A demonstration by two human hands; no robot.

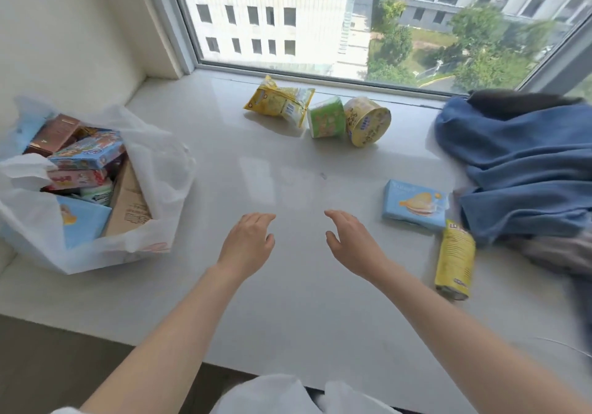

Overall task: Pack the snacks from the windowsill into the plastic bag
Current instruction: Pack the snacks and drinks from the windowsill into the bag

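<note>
Both hands, left hand [248, 242] and right hand [349, 242], hovering mid-frame, fingers released, holding nothing; plastic bag [160, 170] gaping at left, ready for remaining snacks.

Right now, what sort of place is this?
Probably a room on an upper floor: a wide stone windowsill, a window looking down on buildings and trees, and blue clothing heaped beside the snacks.
</note>
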